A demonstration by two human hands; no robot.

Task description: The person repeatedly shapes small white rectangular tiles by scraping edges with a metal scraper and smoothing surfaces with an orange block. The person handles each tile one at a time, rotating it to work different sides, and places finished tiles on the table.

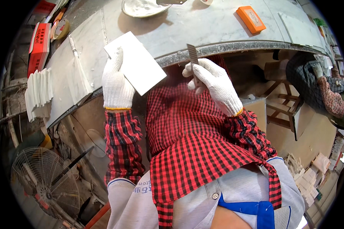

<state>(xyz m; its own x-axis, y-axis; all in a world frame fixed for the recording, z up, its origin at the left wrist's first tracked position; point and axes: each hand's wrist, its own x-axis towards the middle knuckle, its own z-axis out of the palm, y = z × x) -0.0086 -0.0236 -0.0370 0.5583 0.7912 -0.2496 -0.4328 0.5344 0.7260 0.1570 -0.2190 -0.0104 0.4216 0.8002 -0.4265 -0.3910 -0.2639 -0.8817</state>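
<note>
In my gloved left hand (117,87) is a white rectangular tile (140,63), held by its left side and tilted over the table's front edge. The thumb lies on its face; the other fingers are hidden behind it. My right hand (217,82), also in a white knit glove, grips a narrow, flat, dark metal blade (192,53) that points up and away from me. A gap separates blade and tile. Beyond the tile, a bowl (124,10) of white powder or paste stands on the marble-topped table (214,19), with a dark metal tool across it.
An orange box (251,19) lies at the far right. On the left are a row of thin white slabs (40,91), a red box (39,45) and a tape roll (60,29). A caged fan (46,187) stands lower left. Another person (307,70) sits near a wooden stool (281,105).
</note>
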